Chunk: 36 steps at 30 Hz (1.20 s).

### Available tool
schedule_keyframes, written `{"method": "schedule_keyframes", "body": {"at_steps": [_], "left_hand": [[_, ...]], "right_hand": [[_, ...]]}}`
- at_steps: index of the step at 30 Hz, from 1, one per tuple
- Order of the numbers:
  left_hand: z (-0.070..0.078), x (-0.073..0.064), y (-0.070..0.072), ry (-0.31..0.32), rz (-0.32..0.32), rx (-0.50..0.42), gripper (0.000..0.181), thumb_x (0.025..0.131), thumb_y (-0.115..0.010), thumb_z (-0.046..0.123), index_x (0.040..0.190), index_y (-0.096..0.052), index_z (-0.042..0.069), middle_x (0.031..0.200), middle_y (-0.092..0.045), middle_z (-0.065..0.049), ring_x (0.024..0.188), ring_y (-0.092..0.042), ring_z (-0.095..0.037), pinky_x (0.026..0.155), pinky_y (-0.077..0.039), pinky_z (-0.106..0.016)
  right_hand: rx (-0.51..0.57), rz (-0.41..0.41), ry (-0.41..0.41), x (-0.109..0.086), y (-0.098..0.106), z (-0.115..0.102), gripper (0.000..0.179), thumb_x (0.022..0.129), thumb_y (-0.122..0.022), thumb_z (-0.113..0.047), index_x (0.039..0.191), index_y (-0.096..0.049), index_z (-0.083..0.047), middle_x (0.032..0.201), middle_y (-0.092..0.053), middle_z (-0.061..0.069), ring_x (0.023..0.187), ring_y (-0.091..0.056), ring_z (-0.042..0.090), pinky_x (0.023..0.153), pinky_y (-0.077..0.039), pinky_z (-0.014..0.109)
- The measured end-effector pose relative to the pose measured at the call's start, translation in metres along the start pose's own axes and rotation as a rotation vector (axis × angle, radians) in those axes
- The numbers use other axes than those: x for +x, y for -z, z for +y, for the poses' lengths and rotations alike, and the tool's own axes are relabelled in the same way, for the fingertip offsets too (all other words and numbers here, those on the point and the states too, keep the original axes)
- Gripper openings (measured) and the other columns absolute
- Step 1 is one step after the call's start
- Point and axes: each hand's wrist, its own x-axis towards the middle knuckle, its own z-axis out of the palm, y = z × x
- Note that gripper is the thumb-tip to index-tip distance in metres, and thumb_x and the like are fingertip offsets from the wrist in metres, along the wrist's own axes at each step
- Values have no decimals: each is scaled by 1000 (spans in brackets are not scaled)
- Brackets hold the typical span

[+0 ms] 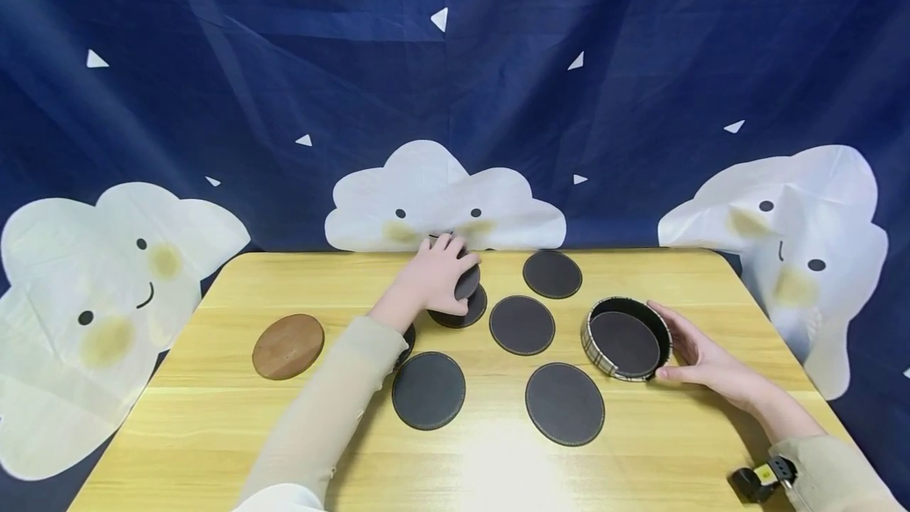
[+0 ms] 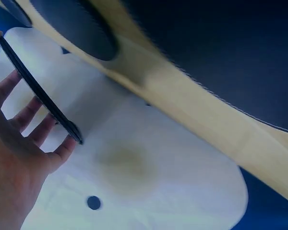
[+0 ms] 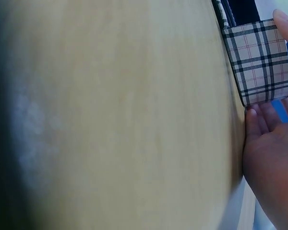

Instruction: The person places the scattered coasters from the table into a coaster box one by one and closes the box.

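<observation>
From behind and above the left hand [image 1: 431,279] and right hand [image 1: 693,355], the head view is looking forward and down. Each wrist view is facing its own hand closely; head and right-wrist views are sharing the plaid holder [image 3: 258,62].

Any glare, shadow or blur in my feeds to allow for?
Head: bright glare on the table toward the bottom edge, a shadow beneath the right forearm; left wrist: bluish cast, the cloud print hazy, though the held disc stays readable; right wrist: wood grain soft, a dark blurred band down the left edge, the plaid holder clearer.
</observation>
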Motion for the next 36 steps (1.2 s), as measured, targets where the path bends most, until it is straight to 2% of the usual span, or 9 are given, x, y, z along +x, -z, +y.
{"method": "schedule_keyframes", "body": {"at_steps": [6,10,16,26,36], "left_hand": [[18,10,5,-43,30,-1,74,79,-74,50,146,-57,27,145,-52,-10,134,-46,-32,107,-43,-58],[29,17,8,-59,46,4,75,77,-75,52,147,-58,28,145,-52,-8,134,-47,-31,105,-44,-57],[46,28,12,-93,49,34,78,77,-76,56,148,-58,30,145,-52,-6,134,-48,-28,98,-44,-51],[74,43,21,-159,43,62,81,79,-72,60,152,-53,32,152,-49,-5,136,-46,-25,103,-43,-48],[107,60,22,-212,61,62,79,81,-69,64,153,-52,35,154,-46,-1,139,-43,-23,106,-41,-48]], "right_hand": [[1,2,5,-1,0,0,99,89,-65,16,170,-11,-3,165,-28,-30,145,-32,-21,110,-27,0],[0,5,17,-1,-1,1,99,88,-65,17,169,-11,-1,164,-30,-29,145,-35,-19,110,-27,1],[1,-1,20,-1,-2,-1,98,89,-65,17,169,-11,0,165,-31,-27,145,-36,-18,110,-28,1],[2,0,19,0,-2,-2,98,89,-65,17,169,-10,0,164,-31,-27,144,-38,-17,110,-28,1],[1,4,11,-1,-2,-2,98,89,-64,17,169,-11,-1,164,-33,-26,142,-40,-15,109,-28,1]]}}
